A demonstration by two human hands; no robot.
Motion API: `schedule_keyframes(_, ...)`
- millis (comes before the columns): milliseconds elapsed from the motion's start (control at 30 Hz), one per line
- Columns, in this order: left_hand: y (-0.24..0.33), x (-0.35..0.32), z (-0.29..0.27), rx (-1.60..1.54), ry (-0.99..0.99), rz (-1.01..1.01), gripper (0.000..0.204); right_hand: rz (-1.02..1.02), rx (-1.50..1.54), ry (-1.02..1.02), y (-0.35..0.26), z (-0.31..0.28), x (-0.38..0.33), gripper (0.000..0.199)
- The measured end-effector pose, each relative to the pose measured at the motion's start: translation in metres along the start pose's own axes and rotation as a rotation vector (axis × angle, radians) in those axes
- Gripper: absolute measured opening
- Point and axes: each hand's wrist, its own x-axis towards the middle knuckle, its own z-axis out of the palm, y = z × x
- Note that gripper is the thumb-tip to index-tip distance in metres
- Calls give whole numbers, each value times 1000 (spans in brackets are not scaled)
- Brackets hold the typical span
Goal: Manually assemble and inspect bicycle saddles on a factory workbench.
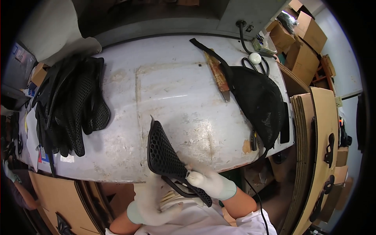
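A black honeycomb mesh piece (166, 154) with a curved dark rim is held tilted in front of my body, over the table's near edge. My right hand (207, 181), in a white glove, grips its right edge between thumb and fingers. Below and to the left, my gloved left hand (150, 201) holds the piece's lower part; its fingers pass behind the mesh and are partly hidden, while the thumb lies apart, near my white clothing. A thin pointed tip (152, 117) sticks up from the piece's top.
Several similar black mesh pieces (74, 105) lie piled on the worn white table (168, 86), at left. A black mesh bag-like item (256, 102) with a strap lies at right, beside a worn flat tool (217, 74). Cardboard sheets (323, 156) stand beyond the right edge.
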Motion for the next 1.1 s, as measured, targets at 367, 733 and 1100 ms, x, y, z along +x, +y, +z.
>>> schedule_keyframes(367,-4,2,21,-53,223,137,103,-27,201,57,-4,36,7,109)
schedule_keyframes(733,24,-17,-19,-414,377,-350,29,-472,-473,446,-58,-5,-5,77)
schedule_keyframes(1100,8,-30,-44,-292,-8,-495,35,-713,-722,93,-55,-2,-9,23)
